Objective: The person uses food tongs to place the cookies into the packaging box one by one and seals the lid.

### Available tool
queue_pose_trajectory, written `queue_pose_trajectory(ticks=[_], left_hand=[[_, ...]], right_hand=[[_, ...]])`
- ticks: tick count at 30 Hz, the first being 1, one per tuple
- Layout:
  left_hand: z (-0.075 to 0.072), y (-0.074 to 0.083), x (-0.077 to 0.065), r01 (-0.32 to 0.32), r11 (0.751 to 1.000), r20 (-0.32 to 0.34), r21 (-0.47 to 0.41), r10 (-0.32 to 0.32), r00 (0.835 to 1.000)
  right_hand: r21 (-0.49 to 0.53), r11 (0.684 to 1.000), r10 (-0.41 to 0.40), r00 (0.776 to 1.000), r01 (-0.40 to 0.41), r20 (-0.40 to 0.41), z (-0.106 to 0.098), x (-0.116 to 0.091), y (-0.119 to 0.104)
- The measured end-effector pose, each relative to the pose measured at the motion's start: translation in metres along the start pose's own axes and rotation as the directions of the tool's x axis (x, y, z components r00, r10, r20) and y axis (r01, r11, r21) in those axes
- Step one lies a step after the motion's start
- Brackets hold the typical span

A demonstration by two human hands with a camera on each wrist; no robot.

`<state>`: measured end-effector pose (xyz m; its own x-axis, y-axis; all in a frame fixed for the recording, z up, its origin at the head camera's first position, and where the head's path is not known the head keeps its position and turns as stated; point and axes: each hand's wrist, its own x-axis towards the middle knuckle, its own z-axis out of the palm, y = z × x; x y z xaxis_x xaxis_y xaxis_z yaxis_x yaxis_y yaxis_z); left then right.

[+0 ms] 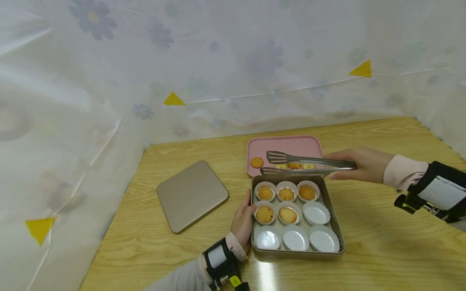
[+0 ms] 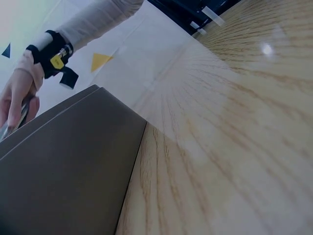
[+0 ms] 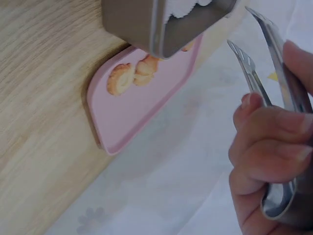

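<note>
My right hand (image 1: pixel 364 163) grips metal tongs (image 1: pixel 309 160), whose jaws stand apart over the near part of a pink tray (image 1: pixel 284 144). No cookie shows between them. A rectangular metal tin (image 1: pixel 341 232) sits in front of the tray. My left hand (image 1: pixel 242 222) rests along its left wall, fingers fairly straight, thumb at the rim. White paper cups line the tin. Three swirled cookies (image 1: pixel 265 192) fill the back row; two round cookies (image 1: pixel 265 214) lie in the middle row. Several cups (image 1: pixel 316 213) hold nothing. On the tray are a round cookie (image 1: pixel 257 162) and others partly hidden by the tongs.
A flat metal lid (image 1: pixel 193 197) lies on the wooden table (image 1: pixel 138 242), left of the tin. Pale flowered sheeting (image 1: pixel 233 60) hangs behind the table and along its sides, with yellow triangles (image 1: pixel 174 99) on it.
</note>
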<state>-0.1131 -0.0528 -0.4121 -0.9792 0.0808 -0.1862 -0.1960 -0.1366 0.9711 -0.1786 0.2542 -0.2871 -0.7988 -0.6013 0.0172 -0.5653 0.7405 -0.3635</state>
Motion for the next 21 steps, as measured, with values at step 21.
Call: queue_pose_trajectory(ticks=[21], left_hand=[[-0.001, -0.002, -0.001, -0.012, 1.000, -0.003, -0.006, 0.012, 1.000]], right_hand=[[-0.093, 0.995, 0.036, 0.999, -0.033, 0.032, 0.033, 0.066, 0.009]])
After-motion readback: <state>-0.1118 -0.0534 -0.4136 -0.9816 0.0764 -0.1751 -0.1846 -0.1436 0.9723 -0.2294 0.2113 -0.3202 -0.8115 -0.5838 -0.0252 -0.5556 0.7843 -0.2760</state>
